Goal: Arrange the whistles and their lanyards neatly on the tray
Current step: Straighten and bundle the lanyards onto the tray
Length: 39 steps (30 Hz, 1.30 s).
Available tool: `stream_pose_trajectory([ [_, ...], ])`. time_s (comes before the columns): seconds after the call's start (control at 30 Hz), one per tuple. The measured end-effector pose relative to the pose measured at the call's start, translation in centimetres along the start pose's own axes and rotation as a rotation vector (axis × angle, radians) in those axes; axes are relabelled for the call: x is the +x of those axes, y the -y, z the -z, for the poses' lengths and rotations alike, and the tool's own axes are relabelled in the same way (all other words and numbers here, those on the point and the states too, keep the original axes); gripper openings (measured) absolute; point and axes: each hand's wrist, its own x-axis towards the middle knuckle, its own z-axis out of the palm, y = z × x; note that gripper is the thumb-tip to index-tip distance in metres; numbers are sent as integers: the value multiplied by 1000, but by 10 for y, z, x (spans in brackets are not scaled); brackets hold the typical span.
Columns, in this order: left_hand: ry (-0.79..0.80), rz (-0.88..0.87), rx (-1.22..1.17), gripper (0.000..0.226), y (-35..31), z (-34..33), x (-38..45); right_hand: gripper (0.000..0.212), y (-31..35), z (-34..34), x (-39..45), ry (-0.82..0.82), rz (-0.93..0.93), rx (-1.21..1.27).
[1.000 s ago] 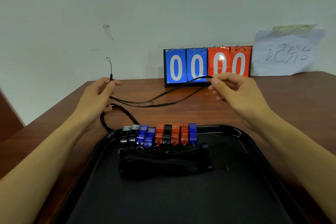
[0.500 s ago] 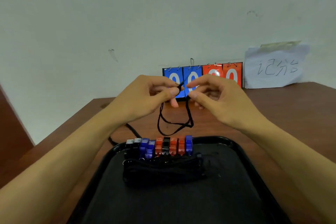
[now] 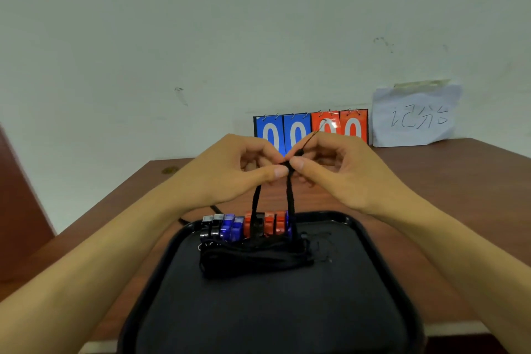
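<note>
A black tray (image 3: 370,241) lies on the brown table in front of me. Along its far edge stands a row of several whistles (image 3: 247,227), black, blue and red, side by side. Their black lanyards (image 3: 253,260) lie bundled just in front of the row. My left hand (image 3: 230,169) and my right hand (image 3: 339,169) meet above the whistles. Both pinch the top of one folded black lanyard (image 3: 290,195). Its strands hang down as a loop in front of the whistle row, and its thin end sticks up past my right fingers.
A flip scoreboard (image 3: 310,129) showing zeros, blue and red, leans on the wall at the table's back. A paper note (image 3: 413,115) is stuck to the wall on its right. A black cord (image 3: 212,208) lies on the table left of the tray.
My hands came together from wide apart, folding the long lanyard. Since half a second ago the doubled loop hangs lower, over the whistle row, and the thin end now points up by my right hand.
</note>
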Motion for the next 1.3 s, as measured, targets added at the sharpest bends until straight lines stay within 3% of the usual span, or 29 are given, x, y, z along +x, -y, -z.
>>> stream_pose_trajectory([
  [0.23,-105,115,126,6,34,15,-25,8,-17,16,-10,-108,-128,-31],
  [0.43,-280,177,-1,14,65,17,-45,5,-41,14,-20,-77,-232,-101],
  [0.67,-196,191,46,5,84,13,-58,6,-54,6,-19,-17,-245,-160],
  [0.87,-96,186,72,12,98,12,-70,6,-64,-1,-27,67,-252,-247],
  [1.3,22,198,304,3,103,1,-78,14,-72,-11,-38,254,-229,-365],
])
